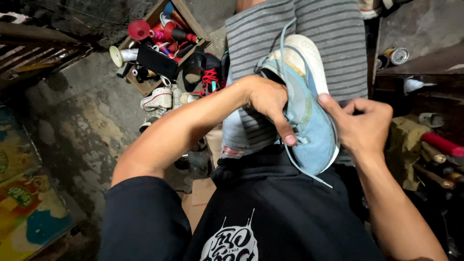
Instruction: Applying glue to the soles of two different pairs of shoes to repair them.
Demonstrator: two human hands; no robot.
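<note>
Resting on the person's lap, against grey striped shorts (333, 34), a light-blue shoe (311, 130) lies with its white sole turned away from the body. The left hand (268, 99) clamps its upper, thumb pressed down by the eyelets. The right hand (365, 123) pinches the shoe's side, fingers curled. A pale lace (282, 43) loops upward. On the floor, a wooden box (145, 87) holds thread spools (140, 29) beside white sneakers (157, 99).

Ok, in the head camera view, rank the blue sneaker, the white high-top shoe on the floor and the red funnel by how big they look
1. Blue sneaker, held in both hands, by far the largest, though nearest the camera.
2. White high-top shoe.
3. Red funnel, smallest, but farther off, so its true size is unsure.
</note>
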